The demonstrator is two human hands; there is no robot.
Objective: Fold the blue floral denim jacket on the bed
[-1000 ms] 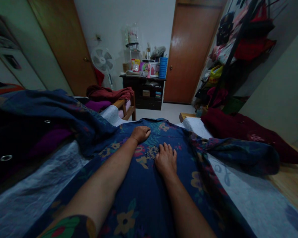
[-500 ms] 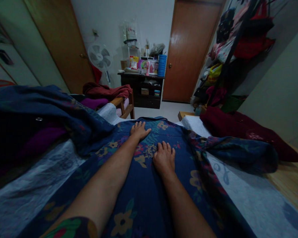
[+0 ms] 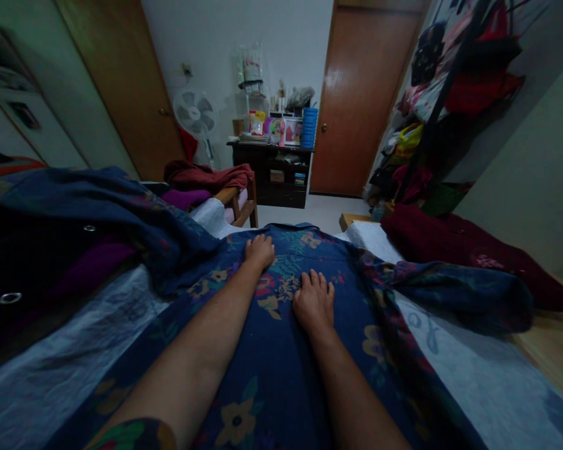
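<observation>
A dark blue floral long-sleeved shirt (image 3: 263,350) lies spread out before me, its collar end away from me and its sleeves out to both sides. My left hand (image 3: 260,251) rests palm down on its upper left part, near the collar, with the fingers bent and the thumb drawn in. No bunched cloth shows under those fingers. Lower and to the right, my right hand (image 3: 315,301) lies on the shirt's upper middle, fingers slightly curved and a little apart. Both palms are hidden.
Under the shirt is a pale patterned bedsheet (image 3: 422,319). Dark clothing with purple cloth (image 3: 96,262) is heaped at left, partly under a sleeve. A maroon pillow (image 3: 455,244) lies at right. Beyond stand a wooden chair (image 3: 251,203), a fan (image 3: 196,112) and a dark cabinet (image 3: 269,181).
My left hand has drawn its thumb in and bent its fingers, near the same spot on the shirt. The right hand stays in place. The whole view has shifted slightly.
</observation>
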